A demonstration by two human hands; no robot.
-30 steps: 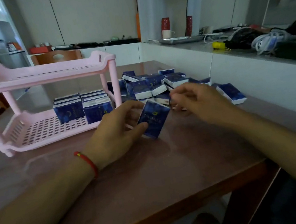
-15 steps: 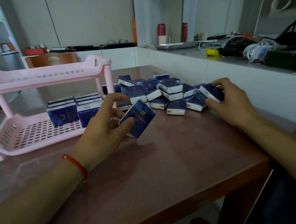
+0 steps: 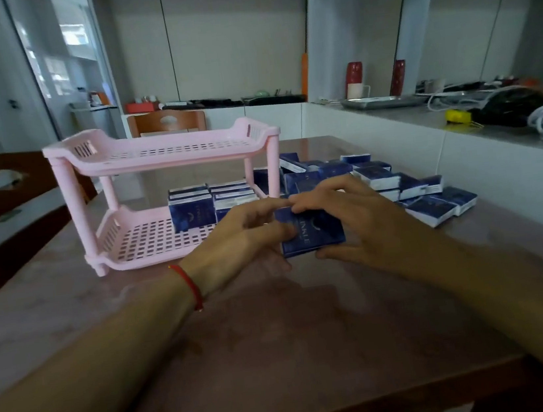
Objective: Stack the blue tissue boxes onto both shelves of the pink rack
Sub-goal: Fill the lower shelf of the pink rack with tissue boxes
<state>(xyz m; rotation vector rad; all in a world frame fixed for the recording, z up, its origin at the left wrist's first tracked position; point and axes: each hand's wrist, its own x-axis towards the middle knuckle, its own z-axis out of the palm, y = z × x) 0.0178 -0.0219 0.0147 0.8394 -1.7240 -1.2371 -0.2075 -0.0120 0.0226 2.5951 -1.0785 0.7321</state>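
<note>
A pink two-shelf rack stands on the table, left of centre. Its lower shelf holds several blue tissue boxes standing at its right end; the upper shelf has nothing on it. Just in front of the rack's right end, my left hand and my right hand both grip one blue tissue box, held upright above the table. It may be two boxes pressed together; I cannot tell. A loose pile of blue tissue boxes lies behind and to the right of my hands.
The brown table ends at its front edge near me. A white counter with cables, red vases and a tray runs along the right. Wooden chairs stand at the left and behind the rack.
My right hand came back from the pile at the right and now meets my left hand at the held box. The view has tilted up.
</note>
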